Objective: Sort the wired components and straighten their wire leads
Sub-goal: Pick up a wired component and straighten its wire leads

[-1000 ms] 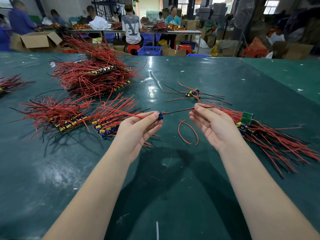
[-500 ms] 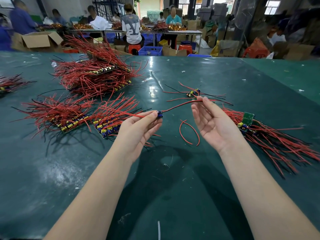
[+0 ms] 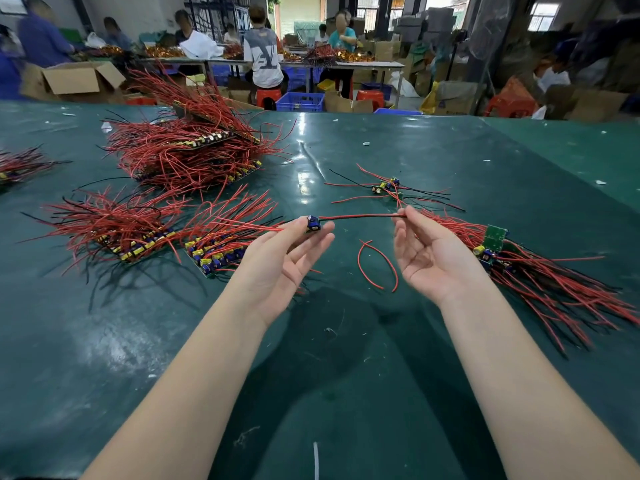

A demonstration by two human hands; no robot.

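So, left hand [image 3: 277,258] pinching blue component [image 3: 312,224], right hand [image 3: 429,254] fingers [image 3: 412,216] gripping its red lead [image 3: 356,216], no legible txt.

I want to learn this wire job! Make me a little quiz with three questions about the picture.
1. True or false: the left hand pinches the small blue wired component.
2. What does the right hand pinch? A) green circuit board B) the component's red wire lead C) nothing
3. Fill in: the loose curved red wire lies on the ____ table mat.

Key: 1 true; 2 B; 3 green.
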